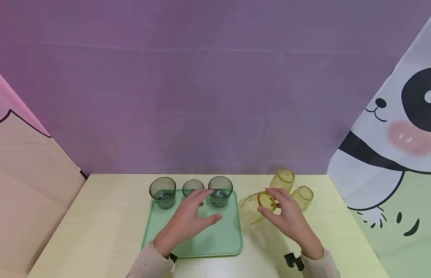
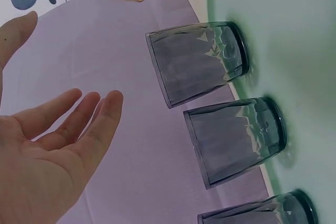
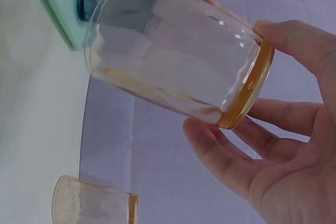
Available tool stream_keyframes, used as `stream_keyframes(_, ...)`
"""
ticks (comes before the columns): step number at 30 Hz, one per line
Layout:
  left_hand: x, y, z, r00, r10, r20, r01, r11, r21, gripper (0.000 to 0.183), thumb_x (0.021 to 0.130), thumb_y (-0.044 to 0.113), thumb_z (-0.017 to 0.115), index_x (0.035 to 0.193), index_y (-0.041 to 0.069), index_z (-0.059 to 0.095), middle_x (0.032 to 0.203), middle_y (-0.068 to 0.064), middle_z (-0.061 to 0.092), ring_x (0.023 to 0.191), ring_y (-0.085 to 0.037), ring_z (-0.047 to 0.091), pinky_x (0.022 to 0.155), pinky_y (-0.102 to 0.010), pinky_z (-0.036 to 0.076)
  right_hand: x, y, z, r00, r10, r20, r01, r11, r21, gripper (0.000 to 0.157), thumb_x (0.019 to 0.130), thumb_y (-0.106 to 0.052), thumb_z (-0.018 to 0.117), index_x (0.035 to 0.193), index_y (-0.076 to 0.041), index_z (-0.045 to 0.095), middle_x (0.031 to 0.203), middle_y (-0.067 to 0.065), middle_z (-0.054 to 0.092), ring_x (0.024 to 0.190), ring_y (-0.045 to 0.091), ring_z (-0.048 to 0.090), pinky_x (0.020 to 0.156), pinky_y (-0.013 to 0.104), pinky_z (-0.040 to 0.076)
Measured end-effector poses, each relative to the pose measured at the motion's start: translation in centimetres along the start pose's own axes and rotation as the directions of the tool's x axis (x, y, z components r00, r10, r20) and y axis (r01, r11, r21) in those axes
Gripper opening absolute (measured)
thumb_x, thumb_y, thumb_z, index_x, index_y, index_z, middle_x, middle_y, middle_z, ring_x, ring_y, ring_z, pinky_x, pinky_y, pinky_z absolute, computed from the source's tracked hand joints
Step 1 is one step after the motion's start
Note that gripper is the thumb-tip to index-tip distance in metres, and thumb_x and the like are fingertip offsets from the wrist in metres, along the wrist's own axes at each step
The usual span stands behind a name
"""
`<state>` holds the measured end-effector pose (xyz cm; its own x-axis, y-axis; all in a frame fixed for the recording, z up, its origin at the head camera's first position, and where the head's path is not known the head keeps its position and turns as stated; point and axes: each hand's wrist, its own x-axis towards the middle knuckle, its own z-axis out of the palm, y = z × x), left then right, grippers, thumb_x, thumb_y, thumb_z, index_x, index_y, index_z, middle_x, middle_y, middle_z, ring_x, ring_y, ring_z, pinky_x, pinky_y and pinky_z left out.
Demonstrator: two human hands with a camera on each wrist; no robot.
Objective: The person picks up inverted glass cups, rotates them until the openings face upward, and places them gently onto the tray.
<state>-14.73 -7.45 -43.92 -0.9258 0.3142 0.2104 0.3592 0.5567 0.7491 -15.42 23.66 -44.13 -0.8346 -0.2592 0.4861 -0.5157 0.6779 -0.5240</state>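
Note:
A clear yellow glass is pinched by its base between the thumb and fingers of my right hand. It is held tilted, mouth down and to the left, beside the tray's right edge; the right wrist view shows its thick amber base. My left hand hovers above the green tray with thumb and fingers spread, holding nothing. Three smoky green glasses stand upright along the tray's far side: a left one, a middle one partly behind my left fingers, and a right one.
Two more yellow glasses stand upside down on the table behind my right hand: a farther one and a nearer one. A purple cloth hangs along the table's back edge. Printed panels flank both sides.

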Motion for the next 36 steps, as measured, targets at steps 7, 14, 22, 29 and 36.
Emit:
stream_keyframes(7,-0.5,-0.3,-0.1,1.0,-0.001,-0.007,0.0,0.995,-0.1,0.072,0.082,0.047,0.081,0.143,0.02,0.054,0.14,0.008,0.05,0.108,-0.014,0.064,0.093,-0.029,0.053,-0.3,-0.5,-0.1,0.997,0.069,0.024,-0.072,0.983,0.168,0.049,0.081,-0.01,0.084,0.125,-0.002,0.065,0.12,0.009,0.062,0.096,0.024,0.061,0.074,0.034,0.06)
stream_keyframes(14,-0.8,-0.6,0.0,1.0,0.004,-0.021,-0.008,0.977,-0.212,0.069,0.081,0.04,0.084,0.142,0.023,0.055,0.137,0.013,0.05,0.117,-0.012,0.058,0.093,-0.028,0.053,-0.5,-1.0,-0.2,0.99,0.133,0.048,-0.141,0.918,0.371,0.048,0.083,-0.006,0.082,0.128,-0.007,0.065,0.123,0.009,0.059,0.103,0.029,0.06,0.08,0.035,0.059)
stream_keyframes(22,-0.9,-0.6,0.2,0.999,0.027,-0.033,-0.037,0.939,-0.342,0.069,0.081,0.038,0.085,0.141,0.023,0.055,0.135,0.009,0.052,0.118,-0.013,0.056,0.092,-0.029,0.054,-0.8,-1.3,0.2,0.989,0.147,0.035,-0.143,0.843,0.519,0.047,0.083,0.005,0.078,0.127,-0.001,0.063,0.121,0.015,0.057,0.106,0.024,0.063,0.084,0.035,0.058)
stream_keyframes(29,-0.9,-0.5,0.6,0.999,0.036,-0.024,-0.043,0.891,-0.451,0.071,0.08,0.033,0.087,0.142,0.026,0.053,0.139,0.007,0.05,0.122,-0.016,0.054,0.092,-0.03,0.054,-0.9,-1.7,0.7,0.993,0.121,0.016,-0.103,0.756,0.646,0.048,0.083,0.017,0.071,0.128,0.012,0.057,0.125,0.019,0.056,0.108,0.019,0.063,0.083,0.034,0.058)
stream_keyframes(36,-1.0,-0.4,1.0,0.998,0.049,-0.03,-0.057,0.862,-0.504,0.072,0.08,0.026,0.087,0.143,0.024,0.051,0.142,0.004,0.048,0.126,-0.02,0.053,0.091,-0.033,0.055,-1.0,-1.9,1.2,0.992,0.125,0.013,-0.097,0.696,0.711,0.046,0.084,0.018,0.067,0.128,0.014,0.055,0.126,0.009,0.059,0.108,0.019,0.063,0.079,0.03,0.059)
